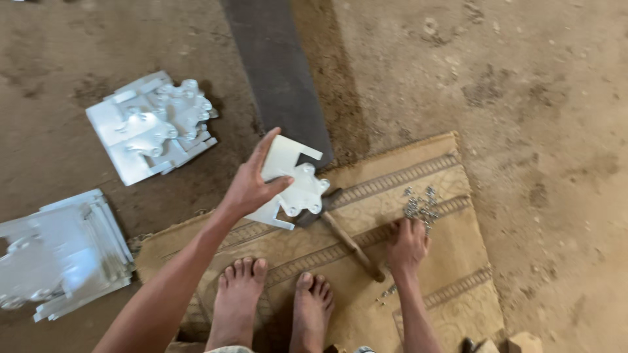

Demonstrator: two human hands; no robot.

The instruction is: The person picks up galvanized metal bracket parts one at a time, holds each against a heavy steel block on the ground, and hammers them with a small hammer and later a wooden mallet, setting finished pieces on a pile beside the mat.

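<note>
Left hand (252,186) pinches white bracket plate (291,186), centre frame; right hand (407,245), fingers curled into loose screws (420,204), may scatter them off the mat (418,274).

No packages, labels, signs or screens are visible near either hand or elsewhere in the view.
</note>
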